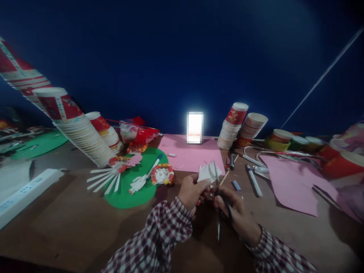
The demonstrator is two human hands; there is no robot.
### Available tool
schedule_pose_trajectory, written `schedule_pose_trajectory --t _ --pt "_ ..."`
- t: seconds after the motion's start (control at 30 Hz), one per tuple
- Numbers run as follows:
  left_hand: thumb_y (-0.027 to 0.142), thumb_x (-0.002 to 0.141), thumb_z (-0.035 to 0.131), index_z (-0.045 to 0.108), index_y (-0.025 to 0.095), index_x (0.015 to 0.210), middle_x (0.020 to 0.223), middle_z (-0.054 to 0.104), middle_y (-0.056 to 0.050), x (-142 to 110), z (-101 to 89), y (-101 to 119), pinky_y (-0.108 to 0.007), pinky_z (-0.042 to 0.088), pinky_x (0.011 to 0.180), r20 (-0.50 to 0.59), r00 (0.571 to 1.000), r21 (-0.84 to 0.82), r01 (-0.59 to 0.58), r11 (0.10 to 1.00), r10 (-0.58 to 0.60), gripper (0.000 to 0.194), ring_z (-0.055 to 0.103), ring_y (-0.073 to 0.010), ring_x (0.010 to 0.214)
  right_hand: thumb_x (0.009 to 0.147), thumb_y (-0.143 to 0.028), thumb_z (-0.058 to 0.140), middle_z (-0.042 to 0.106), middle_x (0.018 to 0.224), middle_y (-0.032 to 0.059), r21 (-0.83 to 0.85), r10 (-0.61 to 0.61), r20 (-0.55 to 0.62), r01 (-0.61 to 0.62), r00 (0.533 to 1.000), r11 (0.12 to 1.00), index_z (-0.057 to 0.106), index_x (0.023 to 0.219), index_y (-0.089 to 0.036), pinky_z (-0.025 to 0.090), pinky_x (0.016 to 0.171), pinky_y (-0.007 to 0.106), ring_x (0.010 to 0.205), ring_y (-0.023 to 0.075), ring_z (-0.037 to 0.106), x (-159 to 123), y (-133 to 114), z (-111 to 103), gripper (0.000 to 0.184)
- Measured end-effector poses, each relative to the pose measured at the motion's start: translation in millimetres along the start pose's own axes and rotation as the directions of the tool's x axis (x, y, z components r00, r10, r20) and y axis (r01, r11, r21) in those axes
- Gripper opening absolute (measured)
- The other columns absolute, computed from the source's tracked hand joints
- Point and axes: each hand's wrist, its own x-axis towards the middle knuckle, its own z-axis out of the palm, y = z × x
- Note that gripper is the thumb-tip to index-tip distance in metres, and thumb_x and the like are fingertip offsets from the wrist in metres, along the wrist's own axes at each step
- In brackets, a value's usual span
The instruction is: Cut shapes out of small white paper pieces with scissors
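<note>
Near the middle of the table, my left hand (190,190) pinches a piece of white paper (204,173) with a jagged edge. My right hand (240,214) grips a pair of scissors (217,181) by its dark handles. The blades point away from me and overlap the right side of the paper; whether they are cutting it is too small to tell. Under my left fingers are small red and white bits that I cannot make out. A thin shiny strip hangs below the scissors, its kind unclear.
Stacked paper cups (82,132) lean at the left, with more cup stacks (227,132) at the back. A green sheet (119,199) bears cut-paper pieces. Pink paper (193,151), a marker (254,181) and a white power strip (28,195) lie around. A bright blurred rectangle (195,127) stands behind.
</note>
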Motion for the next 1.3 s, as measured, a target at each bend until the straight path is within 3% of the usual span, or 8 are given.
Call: schedule_pose_trajectory --t 1.3 --pt "0.029 0.064 0.064 0.053 0.013 0.058 0.047 0.049 0.003 -1.5 4.3 0.5 -0.016 0.026 0.034 0.004 1.000 -0.023 0.013 1.000 -0.013 0.020 0.039 -0.0042 0.037 0.083 -0.041 0.057 0.056 0.067 -0.0004 -0.022 -0.026 -0.015 0.026 1.000 0.999 0.062 0.104 -0.018 0.043 0.052 0.021 0.057 0.0123 0.050 -0.7 3.1 -0.5 0.031"
